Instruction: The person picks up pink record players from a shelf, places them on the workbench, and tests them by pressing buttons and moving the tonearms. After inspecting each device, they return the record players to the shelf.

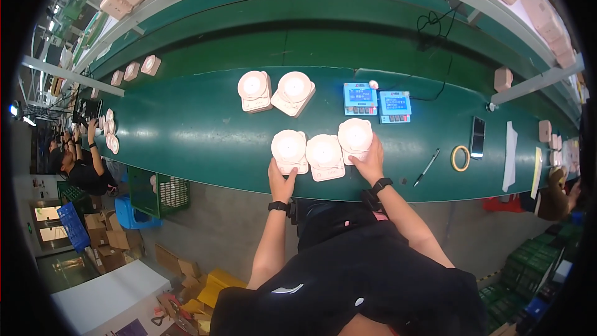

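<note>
Three pale pink box-shaped devices, each with a round white disc on top, sit side by side near the table's front edge. My left hand (282,182) grips the near left corner of the left device (289,147), its thumb along the near side. The middle device (324,156) lies between, pressed close to its neighbours. My right hand (371,163) is closed round the right side of the right device (356,135), which sits slightly farther back. Parts of the fingers on both hands are hidden by the devices.
Farther back stand two similar devices (293,90) and two blue meters (395,107) with lit screens. To the right lie a pen (427,167), a tape roll (460,158), a phone (477,137) and a white strip (510,155). Co-workers (90,165) sit at both table ends.
</note>
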The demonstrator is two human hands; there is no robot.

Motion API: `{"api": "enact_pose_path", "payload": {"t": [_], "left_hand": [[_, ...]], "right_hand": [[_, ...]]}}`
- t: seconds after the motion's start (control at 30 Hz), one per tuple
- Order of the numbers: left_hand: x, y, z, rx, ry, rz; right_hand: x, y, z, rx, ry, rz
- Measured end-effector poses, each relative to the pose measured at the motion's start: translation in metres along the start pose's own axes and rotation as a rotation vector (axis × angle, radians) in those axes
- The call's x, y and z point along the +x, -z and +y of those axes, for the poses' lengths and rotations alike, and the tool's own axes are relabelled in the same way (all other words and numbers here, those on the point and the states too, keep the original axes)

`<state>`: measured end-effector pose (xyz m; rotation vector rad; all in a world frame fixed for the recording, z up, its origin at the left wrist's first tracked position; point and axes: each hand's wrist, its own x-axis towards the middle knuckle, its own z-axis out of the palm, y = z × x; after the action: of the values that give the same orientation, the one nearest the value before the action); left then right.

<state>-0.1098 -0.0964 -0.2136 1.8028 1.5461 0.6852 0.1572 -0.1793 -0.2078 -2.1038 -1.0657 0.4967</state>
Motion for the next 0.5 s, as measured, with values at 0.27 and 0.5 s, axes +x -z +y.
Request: {"api": "enact_pose_path", "payload": {"t": [0.27,0.5], "left_hand": [[0.0019,-0.0041,0.0002,-0.009,-0.037,0.021],[0.0014,-0.01,-0.0016,0.037,-0.05,0.094]], "right_hand": [[-0.0015,0.0004,0.0002,-0.007,-0.015,0.026],[-0.002,0.0015,-0.0022,0.009,-0.036,0.025]]}}
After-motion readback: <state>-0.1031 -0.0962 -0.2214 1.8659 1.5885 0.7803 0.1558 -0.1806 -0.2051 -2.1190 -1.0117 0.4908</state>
